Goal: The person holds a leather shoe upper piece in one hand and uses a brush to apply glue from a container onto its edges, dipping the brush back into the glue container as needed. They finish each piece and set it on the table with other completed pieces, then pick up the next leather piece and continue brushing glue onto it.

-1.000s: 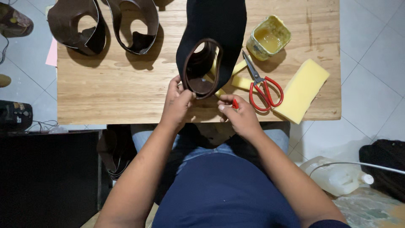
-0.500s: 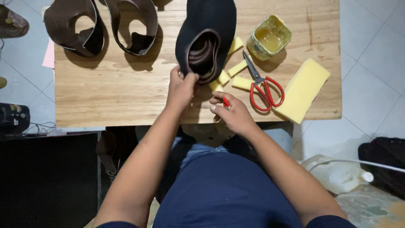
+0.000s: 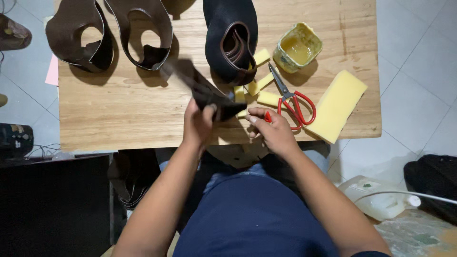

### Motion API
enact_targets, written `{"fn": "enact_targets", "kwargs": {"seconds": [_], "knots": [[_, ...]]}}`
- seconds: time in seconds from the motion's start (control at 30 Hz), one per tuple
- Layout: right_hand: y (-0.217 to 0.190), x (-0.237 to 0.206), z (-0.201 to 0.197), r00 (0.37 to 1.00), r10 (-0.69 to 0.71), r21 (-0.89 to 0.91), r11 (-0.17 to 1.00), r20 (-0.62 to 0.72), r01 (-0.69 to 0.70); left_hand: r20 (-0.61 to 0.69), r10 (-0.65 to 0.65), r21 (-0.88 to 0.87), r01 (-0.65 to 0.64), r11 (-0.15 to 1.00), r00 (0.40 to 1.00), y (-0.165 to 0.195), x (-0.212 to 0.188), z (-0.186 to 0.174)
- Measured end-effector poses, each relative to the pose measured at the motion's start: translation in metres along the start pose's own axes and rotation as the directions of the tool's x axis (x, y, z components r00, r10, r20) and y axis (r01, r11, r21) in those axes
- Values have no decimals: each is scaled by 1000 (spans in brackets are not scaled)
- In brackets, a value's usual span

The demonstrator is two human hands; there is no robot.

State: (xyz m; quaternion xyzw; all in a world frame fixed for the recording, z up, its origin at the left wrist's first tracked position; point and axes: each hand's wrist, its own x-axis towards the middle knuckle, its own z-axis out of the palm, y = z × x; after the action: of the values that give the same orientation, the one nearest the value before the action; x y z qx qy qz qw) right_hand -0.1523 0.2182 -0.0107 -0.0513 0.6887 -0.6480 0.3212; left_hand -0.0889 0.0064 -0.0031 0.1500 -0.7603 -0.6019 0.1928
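My left hand [image 3: 197, 121] grips one end of a dark brown leather piece [image 3: 197, 88], which stretches up and to the left over the wooden table [image 3: 119, 114] and is blurred by motion. My right hand [image 3: 272, 132] rests at the table's front edge beside it. Its fingers are pinched on a small red object [image 3: 267, 116] that I cannot make out in detail. A black shoe upper [image 3: 231, 35] with a brown lining lies at the back of the table, just beyond both hands.
Red-handled scissors [image 3: 290, 100] lie right of my right hand, among small yellow foam pieces [image 3: 259, 85]. A large yellow foam block [image 3: 335, 104] and a yellowish glue tub [image 3: 297, 47] sit further right. Two brown leather uppers [image 3: 78, 38] [image 3: 143, 33] lie back left.
My left hand has let go of the black upper's opening and now swings a dark leather piece out to the left. The upper lies further back. My right hand has barely shifted.
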Motion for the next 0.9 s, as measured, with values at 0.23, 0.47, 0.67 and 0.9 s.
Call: {"fn": "enact_targets", "kwargs": {"seconds": [0.23, 0.47, 0.67, 0.9], "knots": [[9, 3, 2, 993, -58, -43, 997, 107, 63, 135, -94, -241, 125, 963, 986, 51, -55, 8], [6, 0, -6, 998, 57, -139, 989, 24, -53, 76, 153, 35, -156, 987, 985, 21, -47, 1], [3, -6, -12, 991, 116, -7, 993, 65, -115, 512, -326, -386, 552, 739, 794, 11, -53, 14], [4, -1, -18, 978, 150, 160, 972, 146, -173, 681, -139, -492, 590, 640, 719, -25, -35, 37]]}}
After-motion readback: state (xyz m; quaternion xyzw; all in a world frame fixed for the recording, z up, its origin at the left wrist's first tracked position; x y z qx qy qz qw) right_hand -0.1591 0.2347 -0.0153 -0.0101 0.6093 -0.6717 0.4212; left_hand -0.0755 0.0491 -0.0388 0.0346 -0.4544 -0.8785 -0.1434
